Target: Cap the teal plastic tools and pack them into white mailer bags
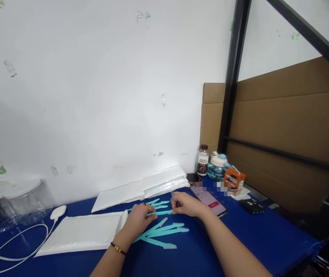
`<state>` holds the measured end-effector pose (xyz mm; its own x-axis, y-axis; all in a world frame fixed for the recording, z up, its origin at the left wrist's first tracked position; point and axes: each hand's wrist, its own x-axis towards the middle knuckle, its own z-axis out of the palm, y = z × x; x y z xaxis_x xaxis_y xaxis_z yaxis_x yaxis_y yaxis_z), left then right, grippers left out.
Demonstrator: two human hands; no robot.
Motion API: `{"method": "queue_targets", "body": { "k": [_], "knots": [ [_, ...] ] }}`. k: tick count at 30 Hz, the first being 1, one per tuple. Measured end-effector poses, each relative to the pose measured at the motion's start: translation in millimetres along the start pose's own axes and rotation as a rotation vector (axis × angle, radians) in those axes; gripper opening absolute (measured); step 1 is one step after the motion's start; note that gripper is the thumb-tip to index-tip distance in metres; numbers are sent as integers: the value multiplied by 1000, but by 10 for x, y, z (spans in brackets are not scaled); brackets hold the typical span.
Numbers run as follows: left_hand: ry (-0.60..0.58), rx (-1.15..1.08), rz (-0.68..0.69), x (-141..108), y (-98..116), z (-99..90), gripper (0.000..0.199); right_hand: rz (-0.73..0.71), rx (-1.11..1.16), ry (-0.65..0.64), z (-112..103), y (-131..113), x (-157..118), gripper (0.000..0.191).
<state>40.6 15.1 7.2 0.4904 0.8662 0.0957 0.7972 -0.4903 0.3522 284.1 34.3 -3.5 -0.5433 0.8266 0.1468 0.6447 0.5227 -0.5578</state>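
Several turquoise flat sticks with shaped ends (167, 231) lie fanned out on the blue table, and more (160, 204) lie behind my hands. One turquoise stick (162, 212) spans between my hands. My left hand (141, 219) is closed on its left end, fingers bent. At its right end my right hand (181, 204) pinches the tip between thumb and fingers; a small clear piece shows beside those fingers. A white padded envelope (83, 232) lies to the left of my left hand, its open end toward that hand.
More white envelopes (164, 181) are stacked by the wall. A phone (209, 200), a dark bottle (202, 161), a blue jug (216, 169) and an orange carton (234, 181) stand or lie at the right. Clear tubs (27, 200) and a white cable (17, 257) are at the left.
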Motion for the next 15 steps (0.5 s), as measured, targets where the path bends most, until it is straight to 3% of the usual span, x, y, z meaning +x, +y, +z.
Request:
{"method": "queue_targets", "body": {
  "k": [4,9,12,15],
  "knots": [
    [59,96,-76,38,-106,-79,19,-21,-16,140,-25,56,24,7],
    [174,181,-241,31,-241,-116,28,103,-28,377,-71,110,39,9],
    [231,127,-239,33,-247,-97,33,39,18,310,-47,-2,23,7],
    [150,14,-184,24,-204,-92,22,-62,59,114,49,-168,19,12]
  ]
}}
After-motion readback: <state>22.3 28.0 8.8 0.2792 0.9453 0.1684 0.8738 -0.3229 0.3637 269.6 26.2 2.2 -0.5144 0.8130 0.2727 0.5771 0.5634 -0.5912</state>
